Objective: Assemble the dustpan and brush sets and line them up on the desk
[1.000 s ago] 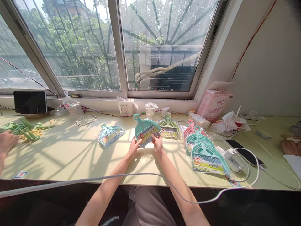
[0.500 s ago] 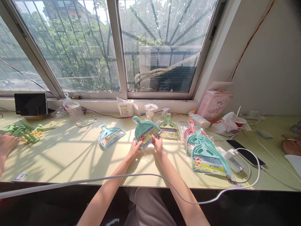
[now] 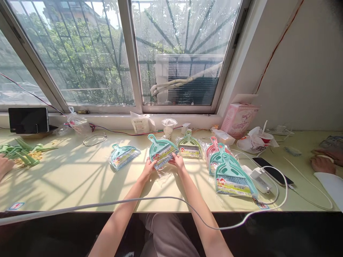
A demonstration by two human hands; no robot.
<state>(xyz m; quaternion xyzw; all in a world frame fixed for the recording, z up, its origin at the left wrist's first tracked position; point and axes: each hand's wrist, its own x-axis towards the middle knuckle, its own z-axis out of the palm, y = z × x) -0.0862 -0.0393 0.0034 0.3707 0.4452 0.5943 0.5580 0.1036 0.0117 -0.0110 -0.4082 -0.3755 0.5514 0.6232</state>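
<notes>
grip: we've got both hands on the teal dustpan set [image 3: 160, 154]. left hand [image 3: 148, 168] pinches its lower left edge, right hand [image 3: 177, 162] pinches the lower right edge, fingers closed on it.
held item: small teal dustpan with a brush nested in it and a printed label card across the front. handle points up and away from us, pan tilted, lifted just off the table [image 3: 80, 178].
wrap: clear plastic bag [image 3: 164, 175] lies crumpled right under our hands, touching the table. can't tell whether the set's lower edge is already inside its mouth.
step: looks like bagging. we judge the set is being lined up with the bag, not yet sleeved.
next move: calls for one hand to hold the bag mouth open while the other slides the set in label-end first. thin film, so it may fold shut or snag on the bristles.
left neighbour: bagged teal set [image 3: 123, 156], lying flat, well apart from our hands.
right neighbour: bagged green set [image 3: 189, 148] just beside the held one, then a pile of teal and pink sets [image 3: 227, 171].
clutter: phone [image 3: 272, 171] and white charger cable [image 3: 278, 200] near the pile.
others: another person's hand [image 3: 321, 164] at far right, one [image 3: 4, 166] at far left by green sticks [image 3: 18, 151].
</notes>
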